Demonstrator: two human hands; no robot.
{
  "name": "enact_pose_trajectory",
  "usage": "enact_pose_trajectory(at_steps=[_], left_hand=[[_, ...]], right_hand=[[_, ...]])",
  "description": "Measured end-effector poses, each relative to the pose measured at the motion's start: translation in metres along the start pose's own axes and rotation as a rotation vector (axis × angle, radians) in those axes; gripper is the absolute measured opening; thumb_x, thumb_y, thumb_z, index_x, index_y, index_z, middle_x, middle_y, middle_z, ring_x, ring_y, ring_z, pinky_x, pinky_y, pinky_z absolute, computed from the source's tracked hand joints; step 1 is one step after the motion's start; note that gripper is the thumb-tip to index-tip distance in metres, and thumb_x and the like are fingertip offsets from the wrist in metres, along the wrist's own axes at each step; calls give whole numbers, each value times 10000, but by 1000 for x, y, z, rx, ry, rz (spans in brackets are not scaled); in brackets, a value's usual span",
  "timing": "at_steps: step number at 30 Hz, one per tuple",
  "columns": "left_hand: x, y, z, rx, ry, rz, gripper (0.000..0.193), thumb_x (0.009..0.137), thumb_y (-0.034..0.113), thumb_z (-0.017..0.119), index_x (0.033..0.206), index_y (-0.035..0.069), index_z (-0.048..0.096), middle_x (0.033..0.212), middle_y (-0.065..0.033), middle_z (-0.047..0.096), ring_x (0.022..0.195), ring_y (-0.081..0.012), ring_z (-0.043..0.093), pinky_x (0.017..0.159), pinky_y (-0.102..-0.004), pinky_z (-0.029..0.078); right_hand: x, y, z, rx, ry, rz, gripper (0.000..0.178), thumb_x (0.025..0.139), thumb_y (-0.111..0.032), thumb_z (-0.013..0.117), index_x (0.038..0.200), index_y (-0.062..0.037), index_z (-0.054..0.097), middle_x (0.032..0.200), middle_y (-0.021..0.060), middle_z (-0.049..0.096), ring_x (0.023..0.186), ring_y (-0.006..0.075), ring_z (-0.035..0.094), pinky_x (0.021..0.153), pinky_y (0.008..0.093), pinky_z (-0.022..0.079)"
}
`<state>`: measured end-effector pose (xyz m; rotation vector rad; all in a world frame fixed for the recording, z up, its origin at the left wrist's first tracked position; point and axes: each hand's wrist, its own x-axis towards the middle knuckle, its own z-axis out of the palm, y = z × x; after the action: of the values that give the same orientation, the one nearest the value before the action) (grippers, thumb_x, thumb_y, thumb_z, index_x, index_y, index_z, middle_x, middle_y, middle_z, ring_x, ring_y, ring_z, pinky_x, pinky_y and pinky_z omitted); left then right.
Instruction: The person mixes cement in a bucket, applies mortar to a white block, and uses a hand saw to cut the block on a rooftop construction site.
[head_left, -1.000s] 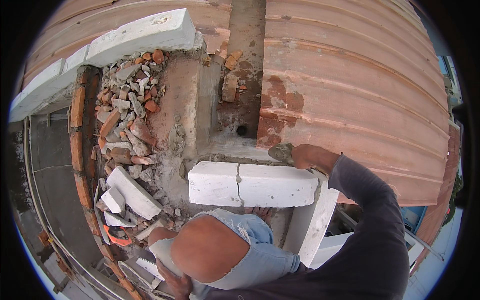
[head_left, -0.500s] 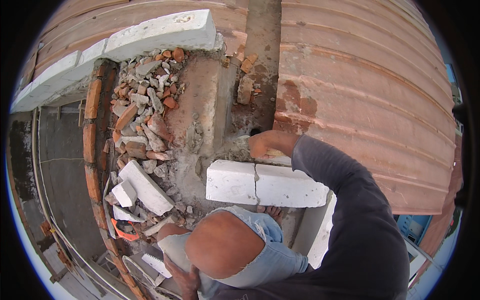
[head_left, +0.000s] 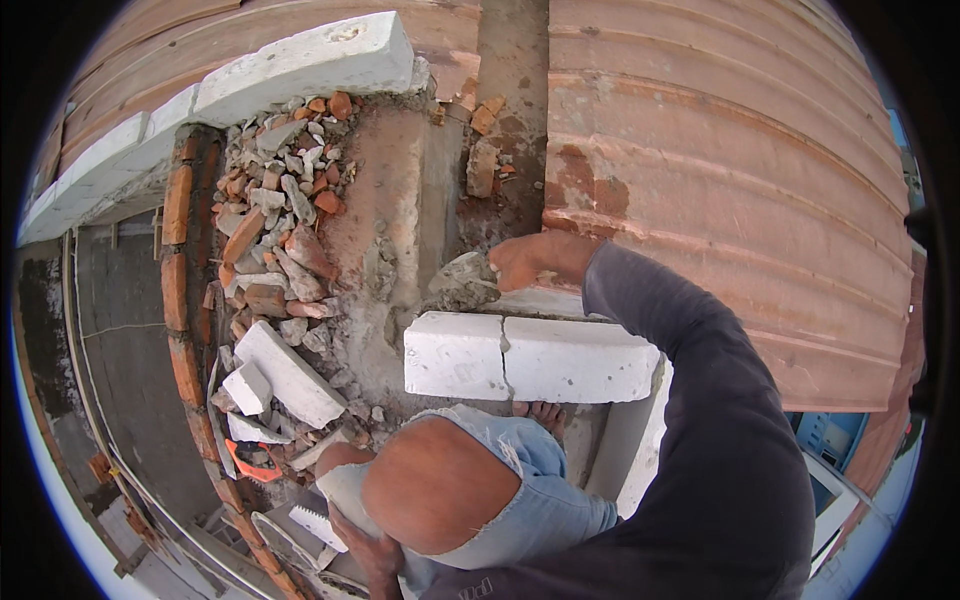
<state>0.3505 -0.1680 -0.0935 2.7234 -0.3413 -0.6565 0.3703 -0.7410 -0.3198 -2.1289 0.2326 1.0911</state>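
Observation:
My right hand [head_left: 520, 262] is closed round the handle end of a trowel, its grip hidden by the fingers. The trowel's blade [head_left: 462, 280] is coated in wet grey mortar, just beyond the left part of a white block row. That row is two white blocks [head_left: 580, 358] end to end, with a dark joint between them. My left hand [head_left: 372, 552] lies against my shin, fingers stretched along the leg and holding nothing that shows. Beside it is a pale toothed blade [head_left: 318, 525], partly hidden.
Broken brick and concrete rubble [head_left: 285, 215] lies at left, with cut white block pieces [head_left: 290, 375] and an orange saw handle [head_left: 255, 460]. A brick edge [head_left: 178, 290] borders a drop to a lower floor [head_left: 120, 300]. Ribbed reddish roofing sheets [head_left: 720, 190] fill the right.
My right hand has moved slightly left and up. The mortar-coated trowel blade now shows plainly beyond the blocks. The whole view has shifted a little; my left hand stays on the leg.

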Motion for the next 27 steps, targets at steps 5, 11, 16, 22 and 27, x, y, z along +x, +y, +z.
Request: enact_pose_trajectory(at_steps=[5, 11, 16, 22, 27], left_hand=[[2, 3, -2, 22, -3, -50, 1262, 784, 582, 839, 1626, -84, 176, 1601, -375, 295, 1498, -538, 304, 1237, -592, 272], [3, 18, -7, 64, 34, -14, 1175, 787, 415, 874, 1624, -61, 200, 1596, -348, 314, 1487, -524, 326, 1236, -574, 291], [0, 29, -8, 72, 52, -166, 1154, 757, 357, 901, 1611, -41, 235, 1588, -328, 328, 1478, -507, 343, 1233, -557, 306], [-2, 34, -12, 76, 65, -226, 1188, 746, 423, 906, 1618, -19, 231, 1598, -318, 316, 1485, -503, 330, 1240, -555, 301], [-6, 29, -15, 62, 66, -249, 1205, 743, 455, 906, 1632, 8, 226, 1613, -321, 303, 1510, -501, 291, 1251, -557, 287]], right_hand=[[-34, -14, -19, 264, -109, 108, 147, 749, -151, 624, 805, -20, 661, 752, 119, 634, 642, 254, 606, 563, 444, 451], [-70, -65, -60, 448, -185, -66, 289, 882, -262, 642, 984, 7, 669, 769, 63, 601, 634, 184, 570, 583, 388, 478], [-104, -126, -96, 264, 377, -463, 430, 894, -257, 670, 1180, 63, 701, 876, 161, 719, 801, 339, 710, 714, 441, 537], [-112, -151, -121, -140, 701, -727, 382, 785, -155, 748, 1129, 2, 689, 1088, 139, 700, 1043, 394, 653, 858, 450, 520], [-24, -128, -88, -798, 877, -679, 260, 761, -192, 770, 970, -70, 676, 953, 101, 626, 966, 329, 622, 832, 430, 498]])
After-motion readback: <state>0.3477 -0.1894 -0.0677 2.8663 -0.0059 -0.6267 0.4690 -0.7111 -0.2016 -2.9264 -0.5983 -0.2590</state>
